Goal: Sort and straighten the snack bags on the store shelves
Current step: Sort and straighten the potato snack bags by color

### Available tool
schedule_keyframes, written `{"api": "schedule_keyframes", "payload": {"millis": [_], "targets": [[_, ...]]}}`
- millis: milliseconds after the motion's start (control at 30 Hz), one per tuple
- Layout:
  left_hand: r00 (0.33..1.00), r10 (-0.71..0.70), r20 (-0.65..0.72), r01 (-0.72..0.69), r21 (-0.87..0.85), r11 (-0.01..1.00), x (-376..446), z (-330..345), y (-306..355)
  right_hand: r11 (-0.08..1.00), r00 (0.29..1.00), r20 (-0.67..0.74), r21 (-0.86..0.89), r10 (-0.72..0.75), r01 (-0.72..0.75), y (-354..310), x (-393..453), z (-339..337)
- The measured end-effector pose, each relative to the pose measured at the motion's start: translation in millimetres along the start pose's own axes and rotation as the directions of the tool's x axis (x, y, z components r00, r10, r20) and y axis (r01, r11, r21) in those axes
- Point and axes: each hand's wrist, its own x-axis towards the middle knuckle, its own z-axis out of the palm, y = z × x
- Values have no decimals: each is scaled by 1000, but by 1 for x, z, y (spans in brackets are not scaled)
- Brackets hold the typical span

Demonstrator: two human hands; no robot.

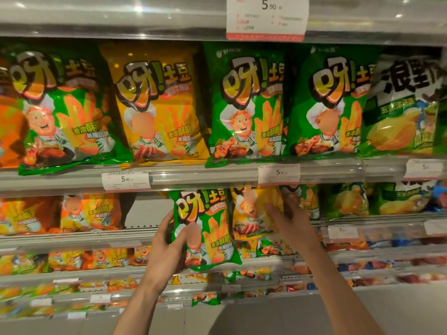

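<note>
Your left hand (167, 247) pinched the green bag (208, 228) just left of the yellow bag (251, 213); your right hand (287, 213), spread, pressed that. Better to seat the green bag among matching greens.

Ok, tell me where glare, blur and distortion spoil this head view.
Head view: glare streaks the clear shelf rail up top; wide-angle bend curves the shelves at the edges; lower shelves go soft; the held green bag and left hand stay readable.

We are in a shop: tiered shelves (205, 175) carry rows of identical snack bags (246, 105) facing outward, and paper price tags (267, 18) reading 5.90 are clipped along the shelf edges.
</note>
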Motion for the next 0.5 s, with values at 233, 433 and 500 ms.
{"api": "schedule_keyframes", "payload": {"millis": [233, 433, 500], "targets": [[998, -23, 51, 22, 32, 999, 8, 13, -12, 997, 997, -36, -36, 67, -68, 21, -24, -36], [994, -23, 103, 17, 61, 998, 20, 45, -5, 995, 993, -82, -33, 86, -89, 37, -40, -67], [994, 14, 112, -25, 101, 995, 26, 57, -2, 995, 993, -80, -37, 90, -93, 42, -44, -73]]}}
